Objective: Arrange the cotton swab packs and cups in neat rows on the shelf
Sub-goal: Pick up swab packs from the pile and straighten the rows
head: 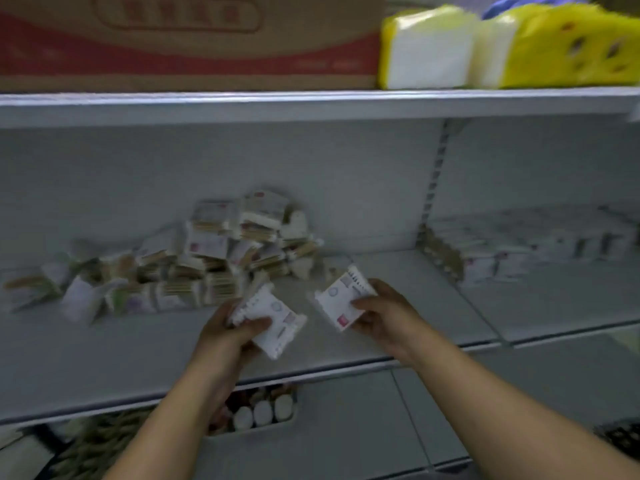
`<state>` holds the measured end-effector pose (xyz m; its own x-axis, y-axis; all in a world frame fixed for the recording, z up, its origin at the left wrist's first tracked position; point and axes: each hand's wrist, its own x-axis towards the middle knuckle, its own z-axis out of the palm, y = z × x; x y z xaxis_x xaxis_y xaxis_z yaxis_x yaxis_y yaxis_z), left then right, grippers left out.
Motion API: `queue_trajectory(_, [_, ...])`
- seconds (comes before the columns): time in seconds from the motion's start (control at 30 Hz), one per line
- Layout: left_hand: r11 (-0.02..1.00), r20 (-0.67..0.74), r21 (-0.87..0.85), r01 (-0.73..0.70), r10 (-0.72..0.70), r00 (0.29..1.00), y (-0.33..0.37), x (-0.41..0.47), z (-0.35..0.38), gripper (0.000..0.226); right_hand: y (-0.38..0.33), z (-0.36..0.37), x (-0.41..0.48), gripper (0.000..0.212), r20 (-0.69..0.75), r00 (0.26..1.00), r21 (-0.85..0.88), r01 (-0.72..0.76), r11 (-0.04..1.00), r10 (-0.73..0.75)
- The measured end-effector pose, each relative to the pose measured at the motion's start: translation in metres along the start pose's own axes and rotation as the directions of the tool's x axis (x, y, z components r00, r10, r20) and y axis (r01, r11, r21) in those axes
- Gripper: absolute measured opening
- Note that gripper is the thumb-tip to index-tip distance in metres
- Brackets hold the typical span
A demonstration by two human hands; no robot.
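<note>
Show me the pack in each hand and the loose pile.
Left-hand pack (277, 313): head view, middle of its printed face.
Right-hand pack (337, 299): head view, middle of its printed face.
Pile (207, 261): head view, a pack near its centre.

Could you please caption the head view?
Left hand grips one swab pack, right hand a second pack, over the shelf.

Matt grey painted-metal finish is seen on the shelf (104, 358), glossy clear plastic film on the swab packs (207, 265), plain brown cardboard on the carton (190, 39), shiny yellow plastic wrap on the tissue packs (571, 43).
</note>
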<state>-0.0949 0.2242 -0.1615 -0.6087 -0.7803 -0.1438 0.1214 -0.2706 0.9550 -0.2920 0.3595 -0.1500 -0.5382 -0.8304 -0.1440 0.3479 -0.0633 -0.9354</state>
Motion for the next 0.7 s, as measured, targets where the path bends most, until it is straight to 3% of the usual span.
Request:
queue_trajectory(0.07, [1.000,0.046,0.029,0.007,-0.009,0.999,-0.014,-0.009,0.052,0.041,-0.016,-0.039,-0.026,0.019,-0.051,0.999,0.072,-0.002,0.997,0.006])
queue_trajectory(0.17, [0.998,0.051,0.055,-0.004,0.001,0.999,-0.036,-0.020,0.125,0.036,-0.034,-0.106,-0.059,0.022,-0.194,0.981,0.044,0.041,0.998,-0.032])
queue_trajectory(0.3, [0.995,0.068,0.095,0.007,-0.013,0.998,-0.069,-0.033,0.215,0.055,-0.044,-0.187,-0.100,0.036,-0.364,0.930,0.039,0.075,0.996,-0.056])
queue_trajectory(0.43, [0.993,0.066,0.121,0.014,-0.022,0.998,-0.098,-0.046,0.282,0.032,-0.048,-0.245,-0.127,0.031,-0.372,0.928,0.079,0.059,0.995,-0.025])
queue_trajectory(0.6, [0.960,0.111,0.262,-0.095,0.068,0.991,-0.105,-0.036,0.337,0.046,-0.062,-0.297,-0.122,0.022,-0.444,0.894,0.022,0.081,0.996,-0.063])
queue_trajectory(0.7, [0.885,0.177,0.410,-0.221,0.160,0.971,-0.104,-0.015,0.365,0.039,-0.074,-0.325,-0.105,0.017,-0.480,0.874,0.027,0.103,0.994,-0.078])
